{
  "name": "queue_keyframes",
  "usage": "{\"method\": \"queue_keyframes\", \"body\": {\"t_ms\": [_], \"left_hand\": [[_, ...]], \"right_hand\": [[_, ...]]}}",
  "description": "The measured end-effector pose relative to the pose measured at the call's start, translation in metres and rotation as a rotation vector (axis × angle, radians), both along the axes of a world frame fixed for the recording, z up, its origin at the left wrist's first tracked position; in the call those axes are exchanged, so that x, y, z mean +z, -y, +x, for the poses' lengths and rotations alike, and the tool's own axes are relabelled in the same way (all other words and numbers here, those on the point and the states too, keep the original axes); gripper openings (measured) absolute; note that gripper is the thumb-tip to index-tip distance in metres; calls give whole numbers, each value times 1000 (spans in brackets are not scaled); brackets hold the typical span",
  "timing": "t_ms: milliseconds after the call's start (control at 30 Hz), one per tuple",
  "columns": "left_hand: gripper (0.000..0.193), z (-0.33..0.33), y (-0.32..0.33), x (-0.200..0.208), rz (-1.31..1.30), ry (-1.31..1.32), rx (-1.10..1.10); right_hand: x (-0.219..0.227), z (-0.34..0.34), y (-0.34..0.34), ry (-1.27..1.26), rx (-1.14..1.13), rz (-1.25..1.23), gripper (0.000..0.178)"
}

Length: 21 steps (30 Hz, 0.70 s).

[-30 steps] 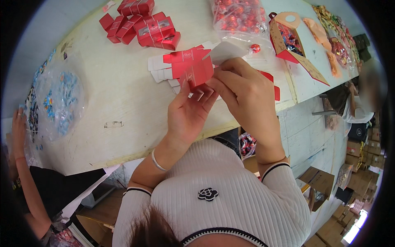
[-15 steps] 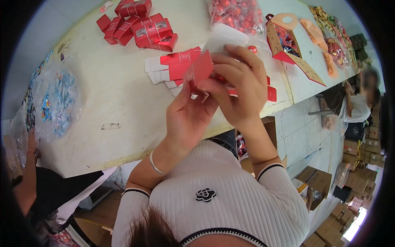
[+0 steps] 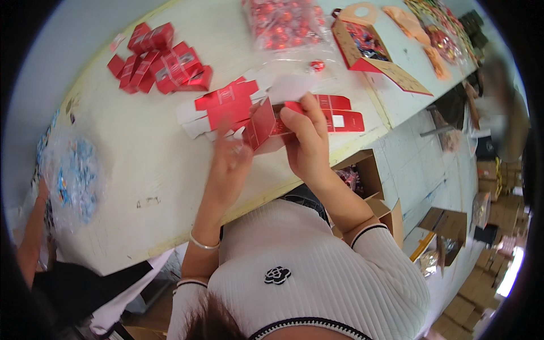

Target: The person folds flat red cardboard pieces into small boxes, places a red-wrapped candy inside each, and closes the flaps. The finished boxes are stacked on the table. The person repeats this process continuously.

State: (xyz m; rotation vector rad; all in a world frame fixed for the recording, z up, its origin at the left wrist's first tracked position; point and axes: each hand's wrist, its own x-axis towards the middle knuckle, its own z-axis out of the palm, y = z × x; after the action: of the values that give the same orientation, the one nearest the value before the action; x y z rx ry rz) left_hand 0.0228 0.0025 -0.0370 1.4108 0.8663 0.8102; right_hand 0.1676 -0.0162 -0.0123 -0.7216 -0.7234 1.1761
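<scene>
A small red gift box with an open flap is held above the table by my right hand. The fingers and thumb of that hand close on the box's right side. My left hand is beside the box's left end, its fingers smeared by motion, so their grip is unclear. Flat red-and-white cartons lie just beyond the left hand. Another flat red carton lies past the right hand. One red-wrapped candy rests behind the box, near a clear bag of red-wrapped candies.
Several made-up red boxes are piled at the back left. A bag of blue-wrapped candies lies far left, near another person's arm. An open box of sweets stands back right. Cardboard cartons sit on the floor at right.
My left hand has moved left and down from beneath the box. My right hand has shifted left and lower with the box, which has turned. The whole view has swung a little.
</scene>
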Motion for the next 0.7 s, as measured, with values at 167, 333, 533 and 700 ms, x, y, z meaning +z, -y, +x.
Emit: {"method": "queue_keyframes", "body": {"t_ms": [167, 333, 533, 700], "left_hand": [[64, 12, 8, 7, 533, 150, 160], [50, 5, -2, 8, 455, 35, 80], [42, 6, -4, 14, 562, -48, -22], [41, 3, -5, 7, 767, -36, 83]], "right_hand": [[6, -4, -1, -76, 230, -160, 30], [4, -2, 2, -345, 342, -109, 33], [9, -2, 9, -227, 147, -150, 32], [-3, 2, 3, -240, 289, 74, 28]]}}
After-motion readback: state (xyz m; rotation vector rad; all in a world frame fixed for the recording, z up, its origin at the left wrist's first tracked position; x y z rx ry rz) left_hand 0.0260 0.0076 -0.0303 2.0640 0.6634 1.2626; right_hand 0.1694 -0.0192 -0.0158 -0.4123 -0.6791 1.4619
